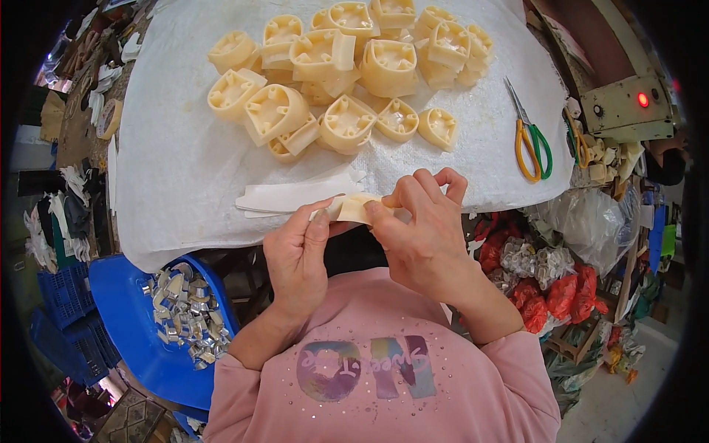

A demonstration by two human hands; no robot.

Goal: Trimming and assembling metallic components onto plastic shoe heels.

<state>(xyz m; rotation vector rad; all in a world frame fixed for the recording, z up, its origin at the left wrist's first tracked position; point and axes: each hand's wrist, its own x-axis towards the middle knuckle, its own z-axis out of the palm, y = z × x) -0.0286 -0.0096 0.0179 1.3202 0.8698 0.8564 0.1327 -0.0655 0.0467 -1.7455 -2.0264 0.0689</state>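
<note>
Cream plastic shows between the fingertips in a small moulded piece (356, 210), held just off the near edge of the table, in front of the person's chest. The left hand (297, 255) pinches its left end between thumb and fingers, the thumb on top. The right hand (425, 232) grips the other end with thumb and forefinger, its remaining fingers bent and raised; whether a strip lies against the piece cannot be told.

Just beyond the hands, a few flat white strips (284, 195) lie overlapping on the white-covered table (173, 170). Farther in, a heap of hollow cream parts (323, 53) sits loosely stacked, some with inner posts visible. To the right lie scissors (526, 124) with one orange and one green handle, tips pointing away from the person.

Past the table's right edge, a pale box (620, 111) shows a red light, with red bags (565, 297) lower down. At left, shiny silvery parts (186, 314) rest on a curved blue plastic surface (122, 317).
</note>
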